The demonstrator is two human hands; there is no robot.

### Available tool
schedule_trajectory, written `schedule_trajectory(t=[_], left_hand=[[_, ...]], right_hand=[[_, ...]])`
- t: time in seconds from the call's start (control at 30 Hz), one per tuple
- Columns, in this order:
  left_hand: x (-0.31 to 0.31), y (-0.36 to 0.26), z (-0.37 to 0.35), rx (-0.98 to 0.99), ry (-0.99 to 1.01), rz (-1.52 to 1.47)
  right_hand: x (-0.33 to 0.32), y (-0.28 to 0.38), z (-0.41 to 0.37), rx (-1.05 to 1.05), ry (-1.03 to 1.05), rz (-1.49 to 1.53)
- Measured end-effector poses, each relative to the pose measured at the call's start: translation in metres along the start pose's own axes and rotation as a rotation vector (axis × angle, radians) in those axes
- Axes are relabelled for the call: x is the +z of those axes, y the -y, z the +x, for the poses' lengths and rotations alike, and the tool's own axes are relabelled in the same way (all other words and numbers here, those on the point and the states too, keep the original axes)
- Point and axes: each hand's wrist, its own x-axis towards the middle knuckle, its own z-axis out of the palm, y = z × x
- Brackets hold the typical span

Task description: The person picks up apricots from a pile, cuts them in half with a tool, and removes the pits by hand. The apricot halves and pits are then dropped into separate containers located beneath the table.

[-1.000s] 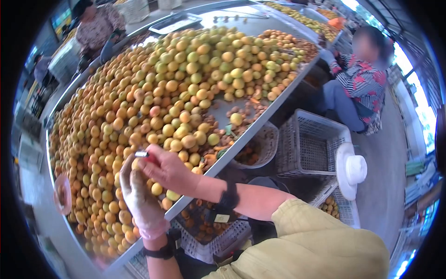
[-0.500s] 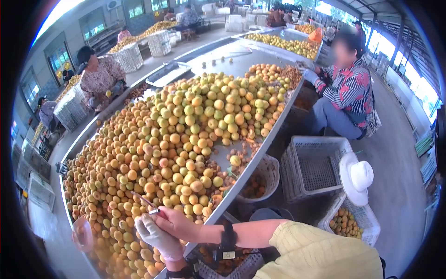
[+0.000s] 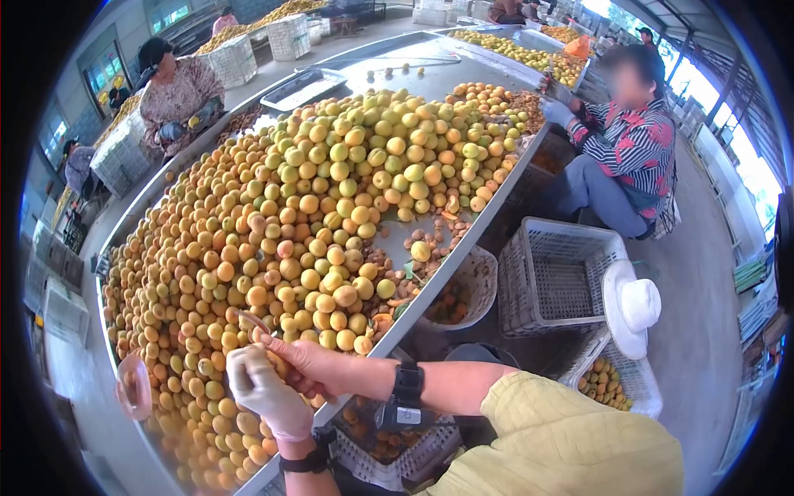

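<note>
A large heap of yellow-orange apricots (image 3: 248, 248) covers a metal-edged table (image 3: 451, 285). Over its near edge, my left hand (image 3: 269, 395) wears a pale glove and has its fingers curled round an apricot (image 3: 278, 362), which is mostly hidden between both hands. My bare right hand (image 3: 310, 364) meets it from the right, closed on a small knife (image 3: 251, 321). The blade points up and left past the fingers; the handle is largely covered. Cut apricot pieces and pits (image 3: 389, 289) lie along the table's right side.
Under the right edge stand a white basket (image 3: 475, 289), a grey crate (image 3: 562, 281) and a crate of fruit (image 3: 633, 372). A white hat (image 3: 633, 307) rests on the crates. One person (image 3: 620, 149) sits at right, another (image 3: 178, 99) works at left.
An apricot now shows between my hands, which have come closer together round it. The view has shifted slightly downward. The person at left has moved their hands.
</note>
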Motion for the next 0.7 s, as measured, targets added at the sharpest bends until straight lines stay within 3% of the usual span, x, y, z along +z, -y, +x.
schedule_trajectory(t=[0.03,0.07,0.13,0.17,0.2,0.23,0.33,0.47,0.57,0.6,0.7], left_hand=[[0.004,-0.01,0.001,-0.16,-0.1,-0.187],[-0.005,-0.015,0.006,-0.306,-0.071,-0.265],[-0.01,-0.011,0.015,-0.652,-0.205,-0.461],[-0.022,0.042,0.029,-0.693,-0.145,-0.678],[-0.052,0.096,0.037,-0.719,-0.107,-0.881],[-0.068,0.091,0.036,-0.705,-0.2,-0.83],[-0.043,0.079,0.037,-0.922,-0.067,-1.07],[-0.029,0.04,0.033,-0.88,-0.067,-1.001],[-0.028,0.04,0.037,-0.991,0.34,-1.088],[-0.023,0.038,0.03,-1.012,0.235,-0.934],[-0.02,0.043,0.022,-0.86,0.281,-0.925]], right_hand=[[-0.001,0.002,0.002,-0.05,0.026,-0.133],[0.002,0.01,-0.002,-0.099,0.054,-0.265],[0.004,0.022,-0.017,-0.19,0.079,-0.32],[0.007,0.025,-0.018,-0.191,-0.04,-0.297],[-0.005,0.022,-0.009,-0.27,-0.011,-0.255],[-0.009,0.021,-0.003,-0.334,-0.067,-0.207],[-0.006,0.04,-0.016,-0.398,-0.102,-0.239],[-0.001,0.044,-0.018,-0.543,-0.121,-0.278],[0.005,0.041,-0.021,-0.548,-0.154,-0.327],[0.009,0.04,-0.021,-0.556,-0.186,-0.386],[0.011,0.034,-0.018,-0.704,-0.153,-0.612]])
